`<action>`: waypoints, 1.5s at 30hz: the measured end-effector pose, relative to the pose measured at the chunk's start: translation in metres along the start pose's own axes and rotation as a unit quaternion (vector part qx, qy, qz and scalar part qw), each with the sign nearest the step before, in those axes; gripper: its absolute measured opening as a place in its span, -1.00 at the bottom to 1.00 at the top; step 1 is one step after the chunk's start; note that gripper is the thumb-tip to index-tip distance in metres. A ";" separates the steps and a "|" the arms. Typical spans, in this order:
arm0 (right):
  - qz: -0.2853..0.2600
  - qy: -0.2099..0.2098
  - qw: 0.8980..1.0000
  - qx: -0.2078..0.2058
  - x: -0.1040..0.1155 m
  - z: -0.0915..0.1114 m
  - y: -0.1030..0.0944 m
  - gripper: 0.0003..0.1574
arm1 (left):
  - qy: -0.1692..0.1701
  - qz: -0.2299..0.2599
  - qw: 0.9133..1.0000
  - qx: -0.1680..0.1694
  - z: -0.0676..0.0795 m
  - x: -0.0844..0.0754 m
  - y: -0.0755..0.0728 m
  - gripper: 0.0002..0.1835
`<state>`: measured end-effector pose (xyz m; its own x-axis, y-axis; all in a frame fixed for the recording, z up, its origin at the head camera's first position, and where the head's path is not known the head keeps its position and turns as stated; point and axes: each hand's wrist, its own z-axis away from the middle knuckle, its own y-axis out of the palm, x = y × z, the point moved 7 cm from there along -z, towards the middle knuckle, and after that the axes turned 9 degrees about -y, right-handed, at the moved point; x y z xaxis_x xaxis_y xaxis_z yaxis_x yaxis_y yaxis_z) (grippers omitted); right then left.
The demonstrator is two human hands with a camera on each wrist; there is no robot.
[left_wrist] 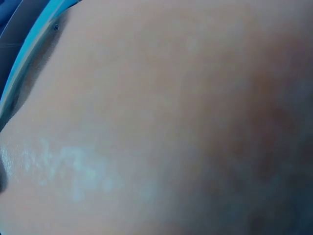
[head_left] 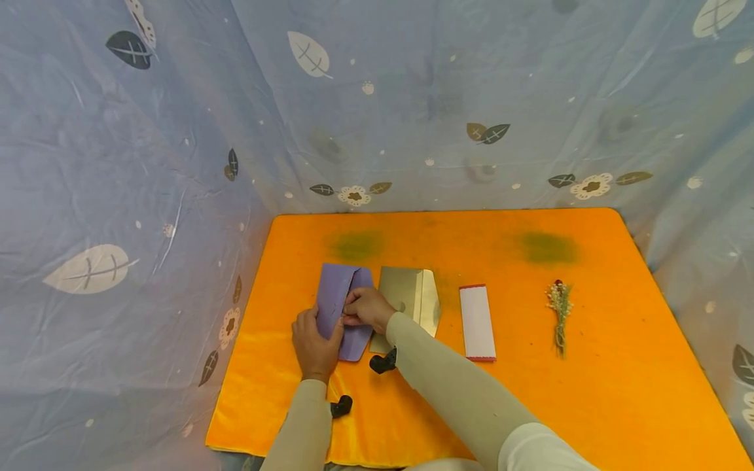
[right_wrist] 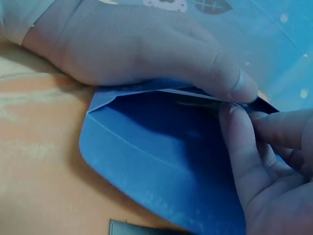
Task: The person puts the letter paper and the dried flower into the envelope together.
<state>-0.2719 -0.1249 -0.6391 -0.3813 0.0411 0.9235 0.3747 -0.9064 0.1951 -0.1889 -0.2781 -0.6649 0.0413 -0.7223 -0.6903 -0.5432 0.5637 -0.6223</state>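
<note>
A purple envelope (head_left: 332,288) lies with its flap unfolded to the right; it looks blue in the right wrist view. My left hand (head_left: 316,343) holds its left side, with the thumb (right_wrist: 244,88) on top by the mouth. At the mouth, my right hand (head_left: 370,309) pinches with thumb and fingers beside the left thumb. A thin, pale-green, stem-like strand (right_wrist: 195,104) shows inside the mouth and runs to the pinching fingertips, which largely hide it. Just right, under the right wrist, lies a gold envelope (head_left: 391,294). Blurred skin fills most of the left wrist view.
Farther right on the orange cloth (head_left: 412,405) lie a white envelope with red ends (head_left: 478,322) and a small bunch of dried flowers (head_left: 559,317). Leaf-patterned curtains (head_left: 412,118) enclose the back and sides.
</note>
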 end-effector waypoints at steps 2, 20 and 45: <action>0.005 -0.007 1.000 -0.012 0.001 -0.001 0.000 -0.87 | 0.003 0.004 1.000 0.000 0.000 0.000 0.002 -0.25; -0.047 -0.007 0.998 -0.028 -0.013 0.008 -0.015 -0.95 | -0.021 -0.043 0.999 -0.004 -0.001 -0.003 0.004 -0.17; 0.012 -0.066 0.989 -0.129 -0.002 0.086 -0.149 -0.75 | -0.050 -0.055 0.997 0.015 0.003 -0.003 0.003 0.00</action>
<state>-0.2539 0.0466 -0.6419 -0.2558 0.0576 0.9650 0.1474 -0.9842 0.0979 -0.1879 -0.2726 -0.6660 0.1834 -0.7379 -0.6496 -0.5046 0.4964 -0.7064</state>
